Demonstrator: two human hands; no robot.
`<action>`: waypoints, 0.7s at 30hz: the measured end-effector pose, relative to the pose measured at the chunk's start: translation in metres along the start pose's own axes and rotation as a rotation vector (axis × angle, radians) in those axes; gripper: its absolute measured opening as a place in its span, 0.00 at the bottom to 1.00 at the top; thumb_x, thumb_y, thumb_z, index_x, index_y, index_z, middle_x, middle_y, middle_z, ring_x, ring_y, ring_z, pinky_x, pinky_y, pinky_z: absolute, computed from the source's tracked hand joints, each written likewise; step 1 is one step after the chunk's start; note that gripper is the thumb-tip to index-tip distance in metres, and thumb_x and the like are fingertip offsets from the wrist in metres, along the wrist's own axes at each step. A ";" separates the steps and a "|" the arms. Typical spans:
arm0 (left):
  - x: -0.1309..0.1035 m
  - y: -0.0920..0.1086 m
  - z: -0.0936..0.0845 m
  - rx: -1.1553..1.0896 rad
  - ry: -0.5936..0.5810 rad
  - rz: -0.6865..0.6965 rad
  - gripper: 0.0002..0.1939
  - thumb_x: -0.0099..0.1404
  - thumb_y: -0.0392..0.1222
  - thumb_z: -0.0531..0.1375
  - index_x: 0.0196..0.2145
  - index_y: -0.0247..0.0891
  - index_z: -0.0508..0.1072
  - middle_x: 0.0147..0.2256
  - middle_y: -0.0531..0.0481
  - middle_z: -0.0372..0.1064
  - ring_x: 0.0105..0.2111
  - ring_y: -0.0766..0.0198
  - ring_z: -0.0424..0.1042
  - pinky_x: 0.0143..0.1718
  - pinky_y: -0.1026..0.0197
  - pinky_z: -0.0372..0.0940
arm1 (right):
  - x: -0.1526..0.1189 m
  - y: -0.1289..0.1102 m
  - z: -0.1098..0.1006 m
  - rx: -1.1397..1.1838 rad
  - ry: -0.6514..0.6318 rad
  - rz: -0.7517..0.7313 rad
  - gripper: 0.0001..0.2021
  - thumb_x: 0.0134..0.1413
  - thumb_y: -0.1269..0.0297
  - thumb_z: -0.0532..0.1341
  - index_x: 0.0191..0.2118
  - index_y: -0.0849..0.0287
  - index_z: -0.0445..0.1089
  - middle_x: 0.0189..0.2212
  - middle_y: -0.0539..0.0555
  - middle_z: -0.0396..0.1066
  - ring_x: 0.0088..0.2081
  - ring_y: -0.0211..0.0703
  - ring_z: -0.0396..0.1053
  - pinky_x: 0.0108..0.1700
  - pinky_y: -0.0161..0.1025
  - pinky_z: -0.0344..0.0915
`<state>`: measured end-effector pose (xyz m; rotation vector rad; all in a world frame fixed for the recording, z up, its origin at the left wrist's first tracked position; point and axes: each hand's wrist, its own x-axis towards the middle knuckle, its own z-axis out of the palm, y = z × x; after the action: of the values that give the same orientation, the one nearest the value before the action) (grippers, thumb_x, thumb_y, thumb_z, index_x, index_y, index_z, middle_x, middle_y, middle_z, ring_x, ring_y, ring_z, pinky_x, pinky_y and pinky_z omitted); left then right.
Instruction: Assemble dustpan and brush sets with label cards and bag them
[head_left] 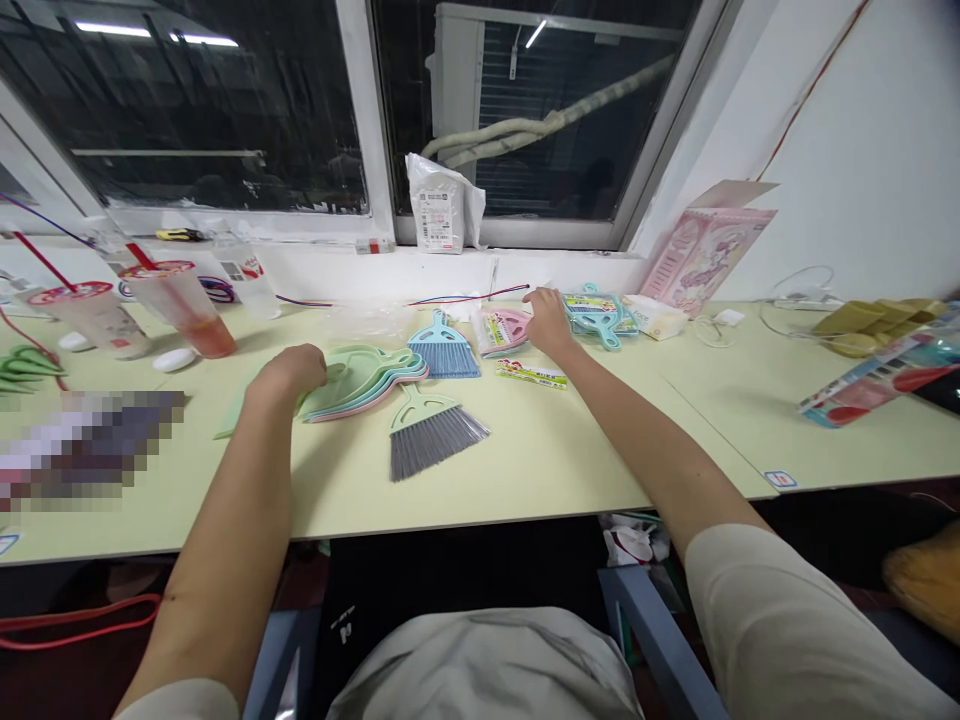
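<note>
My left hand [291,372] is closed at the left end of a stack of small dustpans [367,372], its fingers curled over the green one on top. Blue and pink dustpans show beneath it. Just right of the stack lies a blue hand brush [444,350]; nearer me is a green brush [431,435] with grey bristles. My right hand [549,318] reaches to the back of the table, fingers bent together between a pink set in a clear bag [504,330] and blue packaged sets [600,315]. What its fingertips hold is hidden. A printed card strip [531,374] lies below that wrist.
Two drink cups with red straws, one [180,310] half hidden behind nothing, stand at left near a white oval object [174,360]. A pink box [705,250] leans by the right wall. Yellow pieces [877,325] and a packaged item [877,380] lie far right.
</note>
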<state>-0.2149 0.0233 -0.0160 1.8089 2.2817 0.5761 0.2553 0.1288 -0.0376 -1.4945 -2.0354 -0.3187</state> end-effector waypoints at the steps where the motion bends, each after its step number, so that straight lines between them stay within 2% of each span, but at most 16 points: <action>1: -0.001 0.002 -0.001 0.084 -0.062 0.005 0.10 0.40 0.43 0.68 0.20 0.42 0.70 0.25 0.40 0.74 0.35 0.43 0.75 0.43 0.48 0.69 | -0.009 -0.010 -0.002 0.042 0.029 -0.051 0.26 0.50 0.80 0.52 0.55 0.60 0.70 0.55 0.65 0.69 0.61 0.58 0.60 0.69 0.57 0.46; 3: -0.004 0.007 -0.001 0.242 -0.160 0.020 0.07 0.43 0.42 0.67 0.21 0.42 0.72 0.26 0.41 0.74 0.34 0.45 0.75 0.40 0.51 0.68 | -0.028 -0.029 -0.005 0.132 0.070 -0.150 0.23 0.51 0.79 0.51 0.51 0.58 0.71 0.52 0.63 0.70 0.59 0.58 0.62 0.69 0.57 0.48; 4: -0.006 0.010 -0.002 0.264 -0.161 0.032 0.06 0.45 0.41 0.67 0.23 0.42 0.73 0.28 0.41 0.75 0.34 0.45 0.75 0.40 0.51 0.68 | -0.036 -0.037 -0.006 0.170 0.076 -0.198 0.22 0.50 0.79 0.51 0.48 0.57 0.71 0.50 0.63 0.70 0.59 0.57 0.62 0.68 0.57 0.49; 7: -0.018 0.018 -0.007 0.305 -0.061 0.023 0.04 0.56 0.39 0.64 0.32 0.40 0.75 0.34 0.39 0.75 0.38 0.45 0.75 0.41 0.52 0.65 | -0.050 -0.055 -0.010 0.295 0.097 -0.302 0.18 0.50 0.78 0.52 0.43 0.55 0.71 0.46 0.61 0.71 0.57 0.57 0.64 0.68 0.58 0.52; 9: -0.029 0.026 -0.015 0.318 0.135 0.002 0.09 0.63 0.37 0.59 0.42 0.38 0.74 0.39 0.38 0.73 0.41 0.44 0.73 0.40 0.52 0.64 | -0.053 -0.063 -0.016 0.435 0.128 -0.309 0.15 0.51 0.77 0.53 0.41 0.54 0.70 0.45 0.60 0.71 0.55 0.57 0.66 0.66 0.58 0.56; 11: -0.042 0.039 -0.025 0.260 0.398 0.016 0.14 0.68 0.36 0.54 0.50 0.37 0.71 0.43 0.37 0.71 0.44 0.45 0.71 0.40 0.52 0.62 | -0.055 -0.073 -0.023 0.643 0.167 -0.269 0.11 0.55 0.74 0.54 0.40 0.54 0.70 0.43 0.59 0.71 0.53 0.56 0.68 0.62 0.57 0.62; 13: -0.056 0.060 -0.036 0.136 0.612 0.095 0.13 0.71 0.37 0.52 0.51 0.39 0.69 0.46 0.38 0.69 0.47 0.46 0.69 0.42 0.52 0.61 | -0.059 -0.085 -0.030 0.909 0.152 -0.220 0.06 0.60 0.68 0.56 0.41 0.54 0.70 0.43 0.58 0.71 0.50 0.54 0.70 0.58 0.54 0.66; 14: -0.063 0.074 -0.040 0.074 0.670 0.159 0.13 0.73 0.38 0.51 0.51 0.40 0.69 0.47 0.39 0.69 0.48 0.46 0.69 0.43 0.52 0.60 | -0.063 -0.092 -0.033 1.049 0.105 -0.201 0.06 0.62 0.64 0.58 0.43 0.53 0.69 0.43 0.58 0.72 0.49 0.52 0.71 0.57 0.52 0.68; 16: -0.076 0.105 -0.043 -0.006 0.670 0.270 0.11 0.72 0.35 0.51 0.48 0.41 0.70 0.46 0.38 0.70 0.47 0.47 0.70 0.43 0.50 0.61 | -0.072 -0.107 -0.038 1.306 -0.084 -0.175 0.14 0.62 0.55 0.63 0.51 0.51 0.67 0.47 0.57 0.72 0.51 0.51 0.73 0.56 0.51 0.70; 19: -0.092 0.156 -0.034 -0.048 0.550 0.391 0.09 0.69 0.33 0.52 0.42 0.38 0.71 0.39 0.38 0.72 0.41 0.49 0.72 0.42 0.51 0.63 | -0.088 -0.126 -0.049 1.571 -0.464 -0.094 0.33 0.55 0.46 0.70 0.62 0.46 0.60 0.58 0.58 0.69 0.53 0.53 0.74 0.54 0.53 0.73; 21: -0.099 0.187 -0.019 -0.092 0.468 0.494 0.07 0.68 0.32 0.53 0.38 0.38 0.71 0.36 0.41 0.73 0.39 0.51 0.72 0.42 0.53 0.64 | -0.097 -0.135 -0.059 1.665 -0.636 -0.022 0.39 0.52 0.43 0.71 0.66 0.44 0.58 0.61 0.58 0.68 0.54 0.55 0.74 0.52 0.53 0.74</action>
<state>-0.0300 -0.0405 0.0666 2.4043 1.9846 1.2774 0.1676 -0.0240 -0.0271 -0.4220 -1.6718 1.6170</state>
